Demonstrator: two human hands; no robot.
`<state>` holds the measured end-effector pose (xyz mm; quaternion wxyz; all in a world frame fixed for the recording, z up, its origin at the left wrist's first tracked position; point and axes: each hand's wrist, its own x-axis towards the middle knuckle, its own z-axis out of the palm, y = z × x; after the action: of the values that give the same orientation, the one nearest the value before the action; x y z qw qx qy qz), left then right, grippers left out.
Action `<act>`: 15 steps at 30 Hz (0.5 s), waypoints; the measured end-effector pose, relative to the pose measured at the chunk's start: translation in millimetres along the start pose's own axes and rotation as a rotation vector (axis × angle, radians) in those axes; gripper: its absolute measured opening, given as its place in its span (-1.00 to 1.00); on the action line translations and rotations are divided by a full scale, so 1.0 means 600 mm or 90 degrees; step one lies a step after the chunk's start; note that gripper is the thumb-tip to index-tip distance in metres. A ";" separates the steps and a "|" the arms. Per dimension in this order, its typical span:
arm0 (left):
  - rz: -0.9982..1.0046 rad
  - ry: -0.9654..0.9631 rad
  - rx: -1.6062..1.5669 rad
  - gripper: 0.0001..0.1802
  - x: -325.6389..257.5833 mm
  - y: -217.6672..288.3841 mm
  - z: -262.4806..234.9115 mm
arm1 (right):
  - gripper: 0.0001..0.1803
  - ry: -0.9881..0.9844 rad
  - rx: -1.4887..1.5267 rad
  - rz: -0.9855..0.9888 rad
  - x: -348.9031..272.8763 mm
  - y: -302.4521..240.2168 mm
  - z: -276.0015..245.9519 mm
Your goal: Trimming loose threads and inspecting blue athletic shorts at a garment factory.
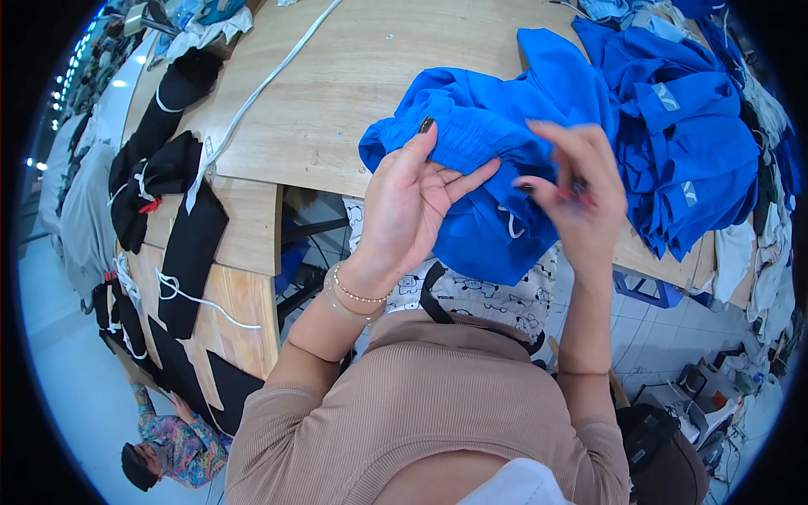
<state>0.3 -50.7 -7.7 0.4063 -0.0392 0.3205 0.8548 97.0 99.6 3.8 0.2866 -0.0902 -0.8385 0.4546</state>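
A bright blue garment (480, 135) with a gathered elastic waistband spreads over the table edge in front of me. My left hand (412, 189) grips that waistband, the thumb on top and the other fingers turned palm up beneath it. Near the garment's right side, my right hand (581, 185) is raised with its fingers curled and smeared by motion. Something small with red and dark parts shows in its palm, too blurred to name. A short white cord loop (515, 225) hangs from the cloth between my hands.
A stack of blue garments (682, 143) lies on the right of the wooden table (328, 93). Black fabric bundles (194, 252) tied with white strips lie at left. A long white cord (269, 80) crosses the tabletop. Another person (172, 446) is at lower left.
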 end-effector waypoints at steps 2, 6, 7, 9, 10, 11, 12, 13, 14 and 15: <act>-0.009 -0.065 0.021 -0.63 0.003 -0.001 -0.002 | -0.54 -0.030 -0.027 -0.092 0.026 -0.003 0.022; -0.006 -0.067 0.055 -0.62 0.006 0.001 0.007 | -0.66 -0.033 0.037 -0.137 0.065 0.013 0.023; -0.007 -0.068 0.055 -0.62 0.005 0.002 0.007 | -0.70 -0.027 0.038 -0.137 0.075 0.014 0.019; -0.003 -0.078 0.065 -0.61 0.005 0.006 0.009 | -0.83 -0.001 0.042 -0.144 0.092 0.016 0.018; -0.004 -0.079 0.064 -0.61 0.006 0.006 0.011 | -0.83 -0.001 0.040 -0.144 0.097 0.015 0.019; 0.006 -0.077 0.062 -0.61 0.007 0.006 0.013 | -0.86 -0.003 0.041 -0.133 0.101 0.012 0.019; 0.017 -0.075 0.059 -0.61 0.008 0.006 0.015 | -0.88 -0.006 0.042 -0.122 0.105 0.012 0.019; 0.016 -0.076 0.059 -0.61 0.008 0.007 0.017 | -0.88 -0.005 0.042 -0.122 0.109 0.013 0.018; 0.019 -0.075 0.063 -0.61 0.008 0.007 0.018 | -0.94 -0.003 0.043 -0.126 0.114 0.015 0.018; 0.023 -0.073 0.068 -0.60 0.008 0.008 0.020 | -0.98 -0.001 0.044 -0.129 0.118 0.016 0.018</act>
<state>-4.0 -42.7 2.4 0.4104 0.0374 0.3420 0.8445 32.2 126.6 19.6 0.3337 0.0056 -0.8271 0.4522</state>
